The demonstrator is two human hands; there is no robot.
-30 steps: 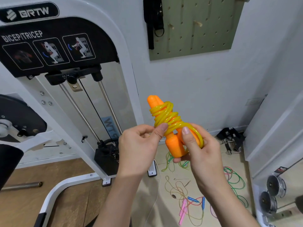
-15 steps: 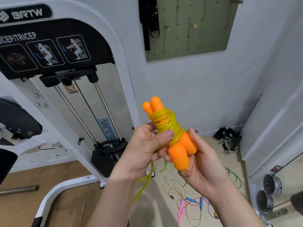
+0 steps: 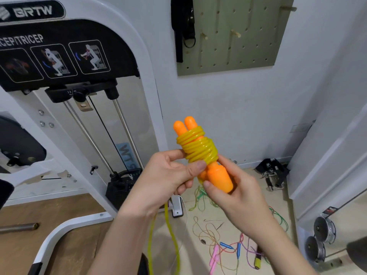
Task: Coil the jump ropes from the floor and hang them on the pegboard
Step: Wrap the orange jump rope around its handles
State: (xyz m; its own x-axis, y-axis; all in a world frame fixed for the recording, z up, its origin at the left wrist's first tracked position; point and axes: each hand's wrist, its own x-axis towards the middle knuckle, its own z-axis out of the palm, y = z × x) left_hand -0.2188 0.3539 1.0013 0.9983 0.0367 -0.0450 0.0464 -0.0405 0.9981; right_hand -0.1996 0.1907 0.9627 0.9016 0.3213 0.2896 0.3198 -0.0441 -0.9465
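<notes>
A person holds a yellow jump rope [image 3: 198, 149] up in front of the wall — its cord is wound in tight loops around 2 orange handles [image 3: 218, 177] held side by side. The left hand [image 3: 168, 175] pinches the wound cord with its thumb pressed on the lowest loops. The right hand [image 3: 238, 187] is closed around the fat ends of the handles. A loose loop of yellow cord [image 3: 170, 231] hangs down under the left hand. More jump ropes [image 3: 228, 245] — pink, blue, green and tan — lie tangled on the floor [image 3: 198, 261] below. The green pegboard [image 3: 248, 46] is on the wall above, with a black strap [image 3: 182, 26] hanging at its left edge. A white gym machine [image 3: 83, 96] stands at the left.
</notes>
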